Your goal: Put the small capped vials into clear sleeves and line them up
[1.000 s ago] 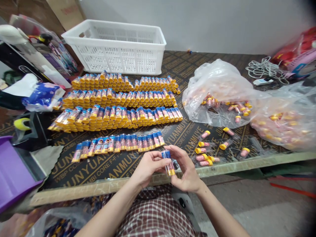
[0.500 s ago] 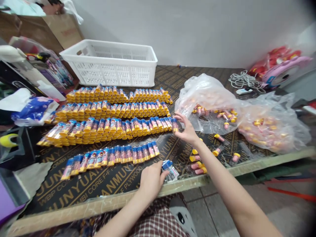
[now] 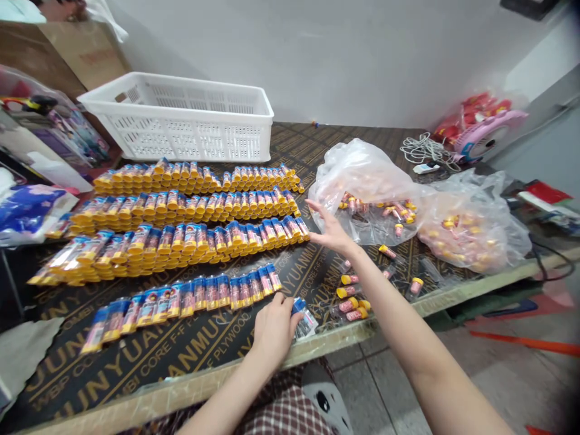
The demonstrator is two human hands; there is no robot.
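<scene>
My right hand (image 3: pixel 330 231) reaches to the right end of the nearest stacked row of small tubes (image 3: pixel 206 241), each with a blue top and a yellow end. Its fingers are spread, with the thumb beside the last tube. My left hand (image 3: pixel 273 326) rests by the table's front edge, fingers curled and hiding whatever is in them. Its thumb lies against a small pile of clear and blue flat pieces (image 3: pixel 306 319). In front of the stacks lies a single line of the same tubes (image 3: pixel 185 297). Loose yellow-capped tubes (image 3: pixel 351 292) are scattered near my right forearm.
Behind the stacks stands a white plastic basket (image 3: pixel 181 136). Two clear bags, a left one (image 3: pixel 362 163) and a right one (image 3: pixel 475 241), hold many yellow-capped tubes. A pink fan (image 3: pixel 492 136) and a coiled white cable (image 3: pixel 426 151) are at the back right. The wooden table edge (image 3: pixel 217 374) runs in front.
The tube that was in my right hand now sits at the row's right end, and the fingers have spread. My left hand stays by the pile. The whole view has shifted slightly.
</scene>
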